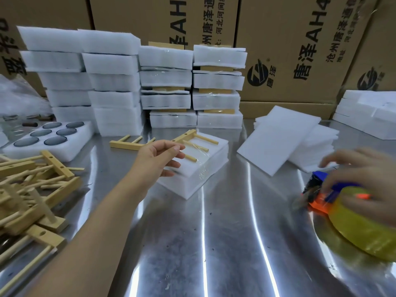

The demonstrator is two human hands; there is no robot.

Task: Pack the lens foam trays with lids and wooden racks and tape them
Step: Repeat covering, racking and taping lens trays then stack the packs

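Note:
A closed foam tray pack (201,170) lies at the table's middle with a wooden rack (192,144) on its lid, clear tape across both. My left hand (160,157) hovers just over the pack's left side with its fingers relaxed and holding nothing. At the right edge my right hand (362,179) is blurred and wraps over a tape dispenser (334,194) with a big yellow tape roll (364,228), down at the table. An open tray of dark lenses (49,136) lies at the left. A loose rack (128,142) lies behind my left hand.
A pile of wooden racks (27,194) fills the left front. Foam lids (285,142) fan out at the right rear. Stacks of foam trays (90,82) and taped packs (192,86) stand at the back before cardboard boxes (300,50). The steel table (203,243) reflects light.

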